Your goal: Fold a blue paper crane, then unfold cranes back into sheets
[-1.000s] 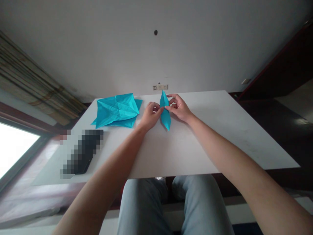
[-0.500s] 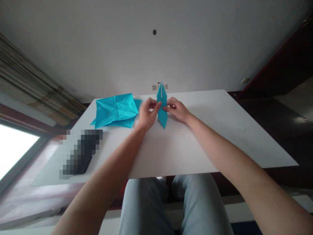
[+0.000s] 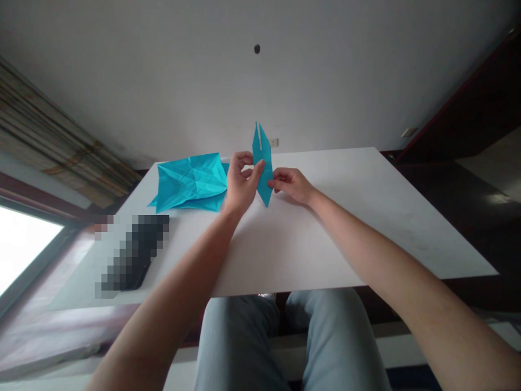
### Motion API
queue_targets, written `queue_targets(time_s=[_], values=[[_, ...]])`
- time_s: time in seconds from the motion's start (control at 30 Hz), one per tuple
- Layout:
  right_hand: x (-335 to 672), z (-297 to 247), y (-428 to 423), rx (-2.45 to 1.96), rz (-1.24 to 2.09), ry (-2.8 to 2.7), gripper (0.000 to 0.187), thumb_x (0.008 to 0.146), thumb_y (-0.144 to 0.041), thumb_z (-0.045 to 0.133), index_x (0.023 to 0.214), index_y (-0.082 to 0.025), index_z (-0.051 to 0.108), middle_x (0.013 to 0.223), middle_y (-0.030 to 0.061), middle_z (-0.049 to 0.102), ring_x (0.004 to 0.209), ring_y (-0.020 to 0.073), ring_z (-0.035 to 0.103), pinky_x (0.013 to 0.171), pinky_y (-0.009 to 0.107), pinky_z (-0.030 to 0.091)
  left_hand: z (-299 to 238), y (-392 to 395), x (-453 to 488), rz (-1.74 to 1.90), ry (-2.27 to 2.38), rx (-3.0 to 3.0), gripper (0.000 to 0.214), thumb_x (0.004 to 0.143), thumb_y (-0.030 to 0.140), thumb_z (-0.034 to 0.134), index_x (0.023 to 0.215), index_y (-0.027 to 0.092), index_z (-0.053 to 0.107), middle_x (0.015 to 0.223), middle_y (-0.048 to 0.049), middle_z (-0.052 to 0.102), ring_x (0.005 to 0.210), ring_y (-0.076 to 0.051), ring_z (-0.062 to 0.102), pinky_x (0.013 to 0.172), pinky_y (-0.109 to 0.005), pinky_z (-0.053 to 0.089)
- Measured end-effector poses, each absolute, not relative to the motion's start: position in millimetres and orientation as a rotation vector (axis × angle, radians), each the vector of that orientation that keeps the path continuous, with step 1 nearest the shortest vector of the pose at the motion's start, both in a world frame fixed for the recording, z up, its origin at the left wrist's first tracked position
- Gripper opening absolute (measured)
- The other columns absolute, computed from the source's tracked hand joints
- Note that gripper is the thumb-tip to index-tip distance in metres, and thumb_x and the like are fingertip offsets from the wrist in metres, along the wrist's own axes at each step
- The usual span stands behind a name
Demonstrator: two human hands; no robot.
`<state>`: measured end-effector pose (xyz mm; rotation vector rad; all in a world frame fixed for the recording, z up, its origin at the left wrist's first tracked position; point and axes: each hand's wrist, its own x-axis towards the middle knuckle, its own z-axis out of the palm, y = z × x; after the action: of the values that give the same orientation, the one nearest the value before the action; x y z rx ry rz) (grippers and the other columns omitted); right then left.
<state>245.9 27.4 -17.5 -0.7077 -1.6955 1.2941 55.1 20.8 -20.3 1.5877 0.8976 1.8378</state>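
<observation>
A folded piece of blue origami paper [image 3: 264, 151] stands upright above the table, long and narrow, with a slit splitting its top into two points. My left hand [image 3: 242, 179] grips its left side, the thumb lying across the front and the fingers behind. At the lower right edge, my right hand [image 3: 291, 183] pinches the paper between thumb and curled fingers. Close to my left hand lie larger creased blue sheets [image 3: 189, 182], overlapping one another on the table.
The white table [image 3: 366, 217] spreads under both forearms, its front edge just above my knees. A dark, pixelated flat object [image 3: 136, 255] lies at the left front. Behind the table rises a wall with a socket [image 3: 274, 142]; a curtain [image 3: 52, 130] hangs at left.
The folded paper has tilted and shifted slightly left and up with my left hand. Its two top points stand further apart. My right hand has slid lower along the edge.
</observation>
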Motion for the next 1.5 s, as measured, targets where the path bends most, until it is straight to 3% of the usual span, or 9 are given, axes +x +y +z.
queue_targets(time_s=[0.13,0.33,0.57,0.7,0.93,1.03,1.3,1.4,1.5], values=[[247,-22,34,-0.746,1.241,-1.633,0.056,0.080,-0.072,0.095,0.090,-0.024,0.068,0.081,-0.0016,0.070,0.073,0.0155,0.059,0.067,0.031,0.047,-29,21,56,1.641,0.998,1.509,0.069,0.091,0.036,0.099,0.142,0.032,0.051,0.111,0.0001,0.072,0.070,-0.009,0.073,0.060,-0.019,0.058],[248,-31,42,-0.743,1.136,-1.570,0.070,0.076,-0.064,0.101,0.119,-0.033,0.055,0.093,-0.0053,0.072,0.075,0.0153,0.060,0.071,0.031,0.050,-28,18,53,1.496,1.083,1.576,0.044,0.095,0.026,0.090,0.129,0.025,0.062,0.120,-0.0051,0.079,0.074,-0.011,0.077,0.063,-0.021,0.062],[249,-32,44,-0.799,1.092,-1.585,0.064,0.079,-0.076,0.096,0.104,-0.029,0.060,0.103,0.0008,0.072,0.078,0.0167,0.060,0.069,0.032,0.052,-25,14,56,1.462,1.115,1.619,0.015,0.100,0.019,0.076,0.115,0.021,0.072,0.111,-0.0067,0.083,0.079,-0.014,0.077,0.065,-0.022,0.061],[250,-28,42,-0.798,1.144,-1.578,0.062,0.080,-0.078,0.093,0.103,-0.027,0.065,0.094,-0.0001,0.072,0.077,0.0168,0.062,0.068,0.032,0.053,-23,16,56,1.505,1.152,1.605,0.016,0.100,0.011,0.068,0.111,0.021,0.072,0.106,-0.0058,0.083,0.093,-0.017,0.079,0.075,-0.024,0.062],[251,-27,42,-0.813,1.169,-1.511,0.056,0.083,-0.076,0.091,0.099,-0.027,0.068,0.087,-0.0015,0.071,0.074,0.0163,0.063,0.067,0.031,0.053,-20,18,54,1.414,1.039,1.505,0.011,0.110,0.027,0.061,0.110,0.022,0.070,0.102,-0.0042,0.080,0.082,-0.016,0.078,0.074,-0.027,0.066],[251,-29,43,-0.820,1.171,-1.504,0.061,0.079,-0.078,0.094,0.098,-0.026,0.068,0.087,-0.0019,0.072,0.072,0.0159,0.062,0.066,0.032,0.052,-22,15,55,1.401,0.997,1.526,0.007,0.104,0.025,0.071,0.111,0.022,0.071,0.105,-0.0034,0.078,0.083,-0.014,0.078,0.074,-0.026,0.066],[250,-21,35,-0.887,1.157,-1.568,0.071,0.080,-0.094,0.084,0.093,-0.025,0.072,0.076,-0.0006,0.066,0.070,0.0171,0.060,0.063,0.032,0.050,-28,14,54,1.462,1.032,1.602,0.041,0.095,0.030,0.091,0.124,0.026,0.063,0.109,-0.0013,0.070,0.072,-0.008,0.069,0.061,-0.020,0.054],[249,-21,35,-0.829,1.192,-1.594,0.066,0.079,-0.086,0.090,0.094,-0.024,0.073,0.080,-0.0005,0.069,0.070,0.0164,0.061,0.063,0.031,0.051,-33,16,56,1.524,1.004,1.560,0.070,0.090,0.034,0.097,0.142,0.032,0.050,0.117,-0.0021,0.070,0.083,-0.012,0.076,0.067,-0.022,0.060],[248,-24,37,-0.796,1.217,-1.556,0.055,0.082,-0.076,0.091,0.095,-0.025,0.072,0.081,-0.0012,0.071,0.071,0.0164,0.063,0.065,0.031,0.053,-37,18,58,1.538,1.004,1.524,0.072,0.089,0.036,0.098,0.138,0.030,0.047,0.125,-0.0063,0.074,0.105,-0.019,0.081,0.079,-0.027,0.066]])
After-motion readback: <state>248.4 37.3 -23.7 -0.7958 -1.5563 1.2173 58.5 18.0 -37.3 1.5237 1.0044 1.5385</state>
